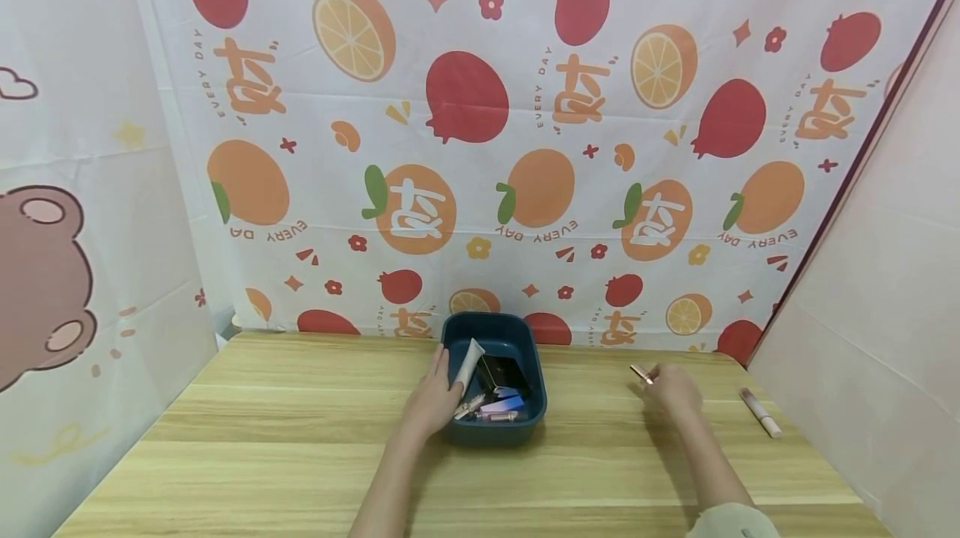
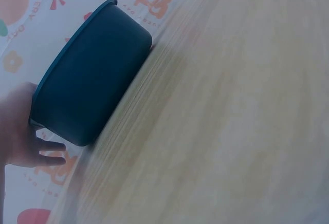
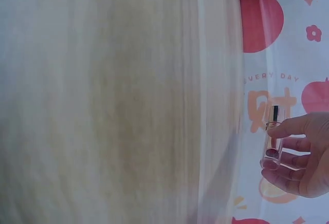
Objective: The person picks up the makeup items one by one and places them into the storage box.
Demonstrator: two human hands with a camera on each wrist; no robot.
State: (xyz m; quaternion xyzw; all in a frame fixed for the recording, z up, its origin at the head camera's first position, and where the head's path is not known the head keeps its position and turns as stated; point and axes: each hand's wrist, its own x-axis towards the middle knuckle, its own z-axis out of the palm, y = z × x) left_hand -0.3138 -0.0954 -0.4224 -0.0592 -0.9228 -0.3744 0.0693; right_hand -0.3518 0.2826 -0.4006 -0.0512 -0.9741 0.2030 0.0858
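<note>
A dark blue plastic bin (image 1: 492, 436) stands on the table, and my left hand (image 1: 431, 400) grips its left rim. In the left wrist view, the left hand (image 2: 19, 131) is at the bin's (image 2: 97, 75) edge, two fingers stretched out below it. Inside the bin lie a white squeeze tube (image 1: 468, 366), a black box (image 1: 504, 374), a blue-purple box (image 1: 502, 404) and a few small cosmetics. To the right, above the table, my right hand (image 1: 675, 392) pinches a slim lipstick (image 1: 641, 374). The right wrist view shows this lipstick (image 3: 272, 139), clear with dark and gold parts, between thumb and fingers.
A pale pink cosmetic tube (image 1: 761, 413) lies near the right edge of the wooden table (image 1: 600, 471). Behind the table hangs a fruit-print cloth (image 1: 465, 188); light cloths (image 1: 892, 288) also close off both sides.
</note>
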